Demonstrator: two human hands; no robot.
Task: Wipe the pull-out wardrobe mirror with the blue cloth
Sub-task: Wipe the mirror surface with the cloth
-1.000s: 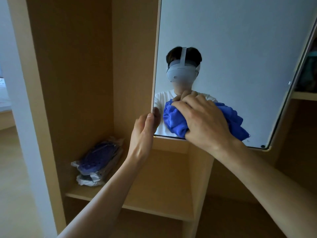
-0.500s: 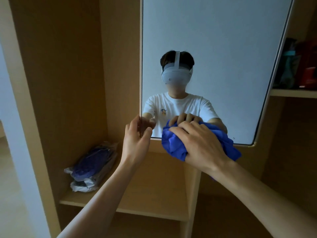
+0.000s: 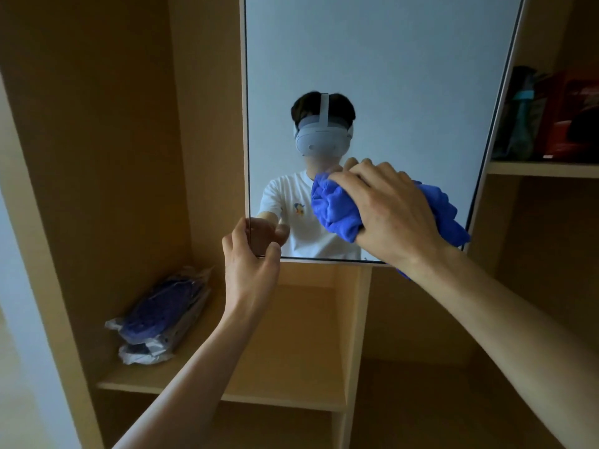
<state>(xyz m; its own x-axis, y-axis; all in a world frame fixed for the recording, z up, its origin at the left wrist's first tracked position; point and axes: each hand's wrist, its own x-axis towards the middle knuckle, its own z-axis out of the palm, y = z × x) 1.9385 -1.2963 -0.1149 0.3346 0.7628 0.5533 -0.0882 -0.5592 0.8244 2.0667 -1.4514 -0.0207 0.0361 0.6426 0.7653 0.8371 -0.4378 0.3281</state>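
The pull-out mirror (image 3: 389,59) stands tall in the middle of the wardrobe, its lower edge just above a shelf compartment. It reflects a person in a white shirt and headset. My right hand (image 3: 389,212) grips the bunched blue cloth (image 3: 337,205) and presses it on the glass in the lower right part. At the mirror's lower left corner, my left hand (image 3: 249,257) holds the edge, fingers behind it and thumb in front.
A plastic-wrapped blue item (image 3: 158,315) lies on the wooden shelf (image 3: 227,393) at lower left. A vertical divider (image 3: 356,335) stands below the mirror. On the right shelf (image 3: 544,168) stand a teal bottle (image 3: 522,124) and red items.
My right hand has carried the cloth up and to the right across the glass from the bottom edge. My left hand stays on the lower left corner.
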